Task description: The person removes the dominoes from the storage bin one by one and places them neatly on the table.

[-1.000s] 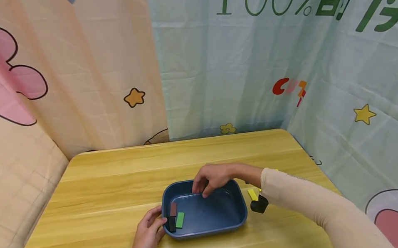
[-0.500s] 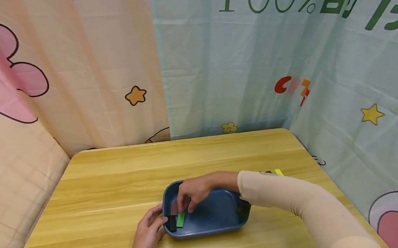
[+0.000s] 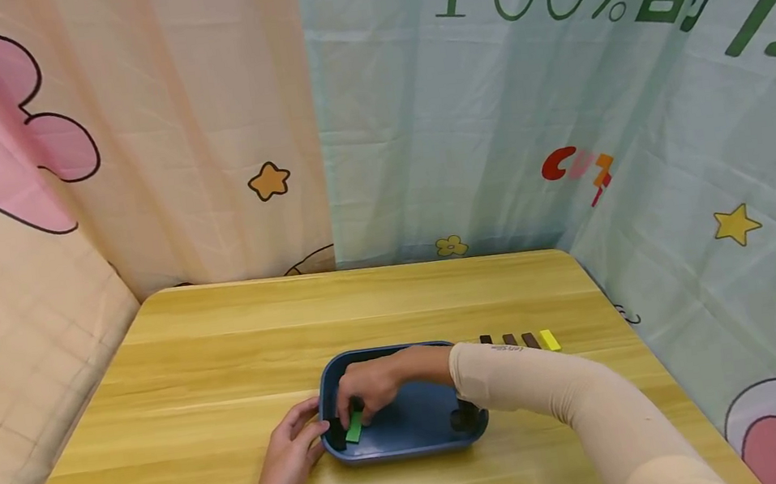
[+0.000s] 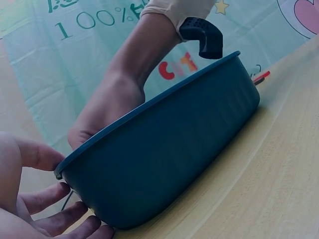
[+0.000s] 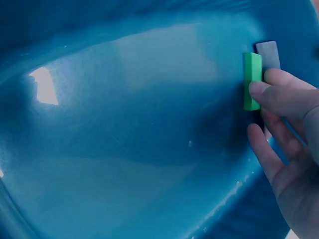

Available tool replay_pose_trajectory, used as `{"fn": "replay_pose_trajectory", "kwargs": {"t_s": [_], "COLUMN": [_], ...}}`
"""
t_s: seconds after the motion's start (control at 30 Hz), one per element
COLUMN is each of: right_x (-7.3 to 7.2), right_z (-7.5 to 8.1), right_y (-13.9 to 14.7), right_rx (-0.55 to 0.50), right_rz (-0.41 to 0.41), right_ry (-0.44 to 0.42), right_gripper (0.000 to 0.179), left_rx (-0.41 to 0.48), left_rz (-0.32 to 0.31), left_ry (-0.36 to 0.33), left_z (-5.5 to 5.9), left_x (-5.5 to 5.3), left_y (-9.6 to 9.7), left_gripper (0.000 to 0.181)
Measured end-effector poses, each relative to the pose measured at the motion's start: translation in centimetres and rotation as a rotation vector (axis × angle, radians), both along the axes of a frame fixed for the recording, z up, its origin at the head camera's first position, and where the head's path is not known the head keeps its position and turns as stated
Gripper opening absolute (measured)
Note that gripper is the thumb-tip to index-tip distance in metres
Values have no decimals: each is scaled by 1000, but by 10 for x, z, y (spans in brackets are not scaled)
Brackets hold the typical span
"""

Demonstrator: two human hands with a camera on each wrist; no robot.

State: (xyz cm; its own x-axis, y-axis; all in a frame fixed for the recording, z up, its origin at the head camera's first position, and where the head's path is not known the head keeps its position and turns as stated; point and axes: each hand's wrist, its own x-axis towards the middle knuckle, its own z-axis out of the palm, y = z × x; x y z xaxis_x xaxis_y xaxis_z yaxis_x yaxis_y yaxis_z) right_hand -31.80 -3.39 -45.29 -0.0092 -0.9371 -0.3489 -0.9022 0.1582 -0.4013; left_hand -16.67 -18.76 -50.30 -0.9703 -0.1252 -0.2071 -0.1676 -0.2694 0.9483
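A dark blue tub (image 3: 415,444) stands on the table. My left hand (image 3: 285,456) holds its left end, with the thumb at the rim and the fingers along the outer wall. Inside the tub, my right hand (image 3: 371,383) pinches a green block (image 3: 354,427). In the right wrist view the thumb lies on that green block (image 5: 252,64), with the fingers beyond it. A greyish block (image 5: 270,54) lies close beside it, partly covered. A black block (image 3: 337,435) sits by the left wall near my left thumb.
Right of the tub, partly behind the right sleeve (image 3: 561,383), a yellow block (image 3: 551,340), brown blocks (image 3: 530,340) and a black block (image 3: 485,339) lie in a row. A black wrist mount (image 4: 207,37) hangs over the tub's right end. Printed curtains (image 3: 432,130) surround the table.
My right hand has moved left and nearer from the tub's far side to the green block, now covering the reddish-brown block seen earlier. My left hand has stayed at the tub's left end.
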Motion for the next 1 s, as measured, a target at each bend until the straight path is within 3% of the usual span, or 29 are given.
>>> {"fn": "replay_pose_trajectory", "kwargs": {"t_s": [0.43, 0.63, 0.8, 1.0], "right_x": [9, 7, 0, -9], "right_z": [1, 4, 6, 3], "right_y": [-1, 5, 10, 21], "right_rx": [14, 13, 8, -6], "right_rz": [-23, -82, -218, -430], "right_ry": [27, -35, -204, -591], "right_gripper": [24, 24, 23, 18], "left_rx": [3, 8, 8, -1], "left_rz": [11, 10, 18, 6], "left_ry": [22, 21, 17, 9], "left_z": [4, 3, 3, 3], "left_x": [3, 3, 3, 4], "left_y": [3, 3, 3, 3], "left_gripper": [43, 43, 43, 43]}}
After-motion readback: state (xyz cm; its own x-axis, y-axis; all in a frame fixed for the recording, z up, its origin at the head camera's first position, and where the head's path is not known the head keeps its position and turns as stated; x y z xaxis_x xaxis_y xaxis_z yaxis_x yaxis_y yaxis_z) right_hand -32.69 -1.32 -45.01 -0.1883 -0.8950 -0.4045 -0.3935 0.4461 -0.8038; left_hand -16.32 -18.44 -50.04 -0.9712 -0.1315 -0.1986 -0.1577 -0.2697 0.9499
